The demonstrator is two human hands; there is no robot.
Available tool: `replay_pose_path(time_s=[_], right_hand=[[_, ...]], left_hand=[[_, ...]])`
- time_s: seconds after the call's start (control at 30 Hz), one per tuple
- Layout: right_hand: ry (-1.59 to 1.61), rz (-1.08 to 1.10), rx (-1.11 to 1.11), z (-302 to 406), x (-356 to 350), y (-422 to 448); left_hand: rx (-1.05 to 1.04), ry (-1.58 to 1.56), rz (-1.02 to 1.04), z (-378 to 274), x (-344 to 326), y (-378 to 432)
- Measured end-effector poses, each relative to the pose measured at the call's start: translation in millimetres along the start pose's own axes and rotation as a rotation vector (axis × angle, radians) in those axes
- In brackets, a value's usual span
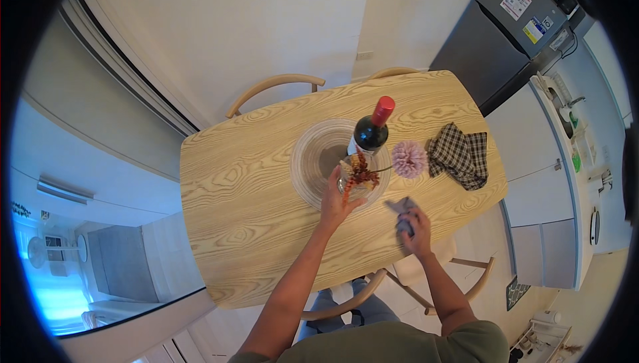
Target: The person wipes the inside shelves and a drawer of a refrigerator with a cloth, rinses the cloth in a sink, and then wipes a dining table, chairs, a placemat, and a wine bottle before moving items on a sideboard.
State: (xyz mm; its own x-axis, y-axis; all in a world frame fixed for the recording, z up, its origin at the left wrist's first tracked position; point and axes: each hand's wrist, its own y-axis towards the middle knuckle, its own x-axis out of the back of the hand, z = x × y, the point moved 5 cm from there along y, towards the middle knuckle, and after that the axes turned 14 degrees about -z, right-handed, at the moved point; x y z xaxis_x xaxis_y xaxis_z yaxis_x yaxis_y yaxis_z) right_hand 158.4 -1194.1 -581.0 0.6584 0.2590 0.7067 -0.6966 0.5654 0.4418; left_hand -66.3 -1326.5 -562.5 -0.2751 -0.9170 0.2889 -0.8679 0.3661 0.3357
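My left hand (pixel 337 201) is wrapped around a small vase, mostly hidden by my fingers, that holds dried flowers (pixel 362 173) in red and cream. From the same bunch a pink pompom flower (pixel 409 159) leans out to the right. Just behind it a dark wine bottle (pixel 372 133) with a red capsule stands upright on a round woven placemat (pixel 307 168). My right hand (pixel 418 230) grips a crumpled grey cloth (pixel 405 207) over the wooden table (pixel 239 213), near its front edge. Whether the vase touches the placemat I cannot tell.
A checked cloth (pixel 459 156) lies bunched at the table's right end. Wooden chairs stand along both long sides, one chair's curved back (pixel 349 308) right before me. A grey refrigerator (pixel 504 28) and a white kitchen counter (pixel 544 188) are to the right.
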Motion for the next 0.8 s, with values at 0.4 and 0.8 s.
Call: replay_pose_path(time_s=[0.4, 0.8], right_hand=[[-0.02, -0.094, 0.019, -19.3, -22.0, 43.9], [1.46, -0.322, -0.713, 30.7, -16.3, 162.4]], left_hand=[[0.342, -0.108, -0.456, 65.3, 36.0, -42.7], [0.3, 0.139, -0.878, 86.9, 156.7, -15.5]])
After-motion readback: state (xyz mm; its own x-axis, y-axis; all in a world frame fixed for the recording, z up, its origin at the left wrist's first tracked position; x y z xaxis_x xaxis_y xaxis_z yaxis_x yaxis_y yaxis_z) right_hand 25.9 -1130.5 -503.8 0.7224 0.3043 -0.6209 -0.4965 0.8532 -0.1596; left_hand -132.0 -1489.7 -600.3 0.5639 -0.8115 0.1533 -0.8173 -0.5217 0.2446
